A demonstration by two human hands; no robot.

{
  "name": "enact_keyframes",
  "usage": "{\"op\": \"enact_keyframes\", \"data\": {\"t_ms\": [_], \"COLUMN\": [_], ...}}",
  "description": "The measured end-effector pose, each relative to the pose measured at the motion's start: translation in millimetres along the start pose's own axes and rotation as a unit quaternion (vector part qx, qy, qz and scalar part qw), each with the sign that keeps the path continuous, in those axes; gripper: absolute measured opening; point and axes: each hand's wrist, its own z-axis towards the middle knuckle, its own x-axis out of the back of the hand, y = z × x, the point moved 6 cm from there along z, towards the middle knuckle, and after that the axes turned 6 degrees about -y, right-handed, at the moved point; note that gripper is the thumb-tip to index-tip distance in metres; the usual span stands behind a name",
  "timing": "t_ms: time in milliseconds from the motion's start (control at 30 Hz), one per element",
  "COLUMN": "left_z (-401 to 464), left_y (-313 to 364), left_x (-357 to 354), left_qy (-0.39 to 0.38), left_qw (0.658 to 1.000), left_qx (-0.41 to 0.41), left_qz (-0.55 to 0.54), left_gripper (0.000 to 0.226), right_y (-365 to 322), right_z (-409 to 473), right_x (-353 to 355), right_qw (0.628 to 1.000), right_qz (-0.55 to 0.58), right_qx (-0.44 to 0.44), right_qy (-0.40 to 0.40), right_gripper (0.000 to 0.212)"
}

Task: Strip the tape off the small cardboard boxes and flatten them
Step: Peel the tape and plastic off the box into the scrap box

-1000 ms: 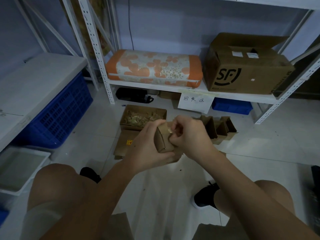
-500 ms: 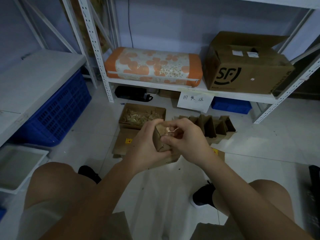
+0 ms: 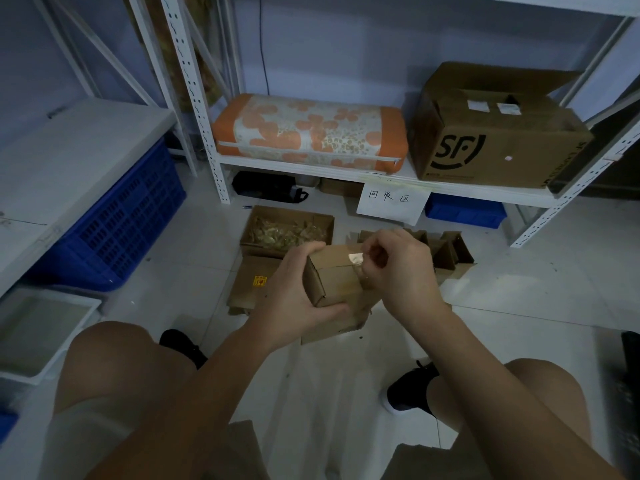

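Head view: the left hand [image 3: 294,289] clamps its grip around the small cardboard box [image 3: 334,277], held above the floor between the knees. The right hand [image 3: 398,268] pinches the clear tape [image 3: 355,259] at the top seam. This looks like the peeling step; next, a steady pull along the seam.

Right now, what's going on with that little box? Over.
Left hand grips small box. Right hand pinches tape at its top seam. Box not yet flattened. Nothing in the way.

head camera — forward and down, close over hands [image 3: 346,282]
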Motion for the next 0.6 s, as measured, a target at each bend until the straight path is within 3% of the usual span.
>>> {"op": "enact_keyframes", "data": {"t_ms": [100, 167, 300, 467, 600], "left_z": [0.6, 1.9, 2.4, -0.2, -2.7], "left_y": [2.1, 2.5, 0.8, 4.0, 3.5], "left_x": [-3.1, -4.3, 0.0, 2.6, 2.5], "left_qy": [-0.001, 0.005, 0.027, 0.034, 0.038], "left_qw": [1.000, 1.000, 1.000, 0.999, 0.998], "left_qx": [0.002, 0.001, -0.003, -0.015, -0.016], "left_qz": [0.002, 0.005, 0.011, 0.012, 0.039], "left_gripper": [0.097, 0.098, 0.098, 0.098, 0.098], "right_y": [-10.9, -13.3, -11.3, 4.4, 6.2], "right_z": [-3.0, -3.3, -4.9, -7.0, -13.2], "right_x": [-4.8, -10.9, -10.3, -8.1, -19.4], "right_qw": [0.996, 0.995, 0.992, 0.985, 0.984], "right_qz": [-0.024, -0.012, 0.088, 0.145, 0.136], "right_qx": [0.081, 0.091, 0.057, -0.069, -0.081], "right_qy": [0.000, -0.029, -0.069, -0.068, -0.085], "right_gripper": [0.021, 0.025, 0.025, 0.027, 0.008]}}
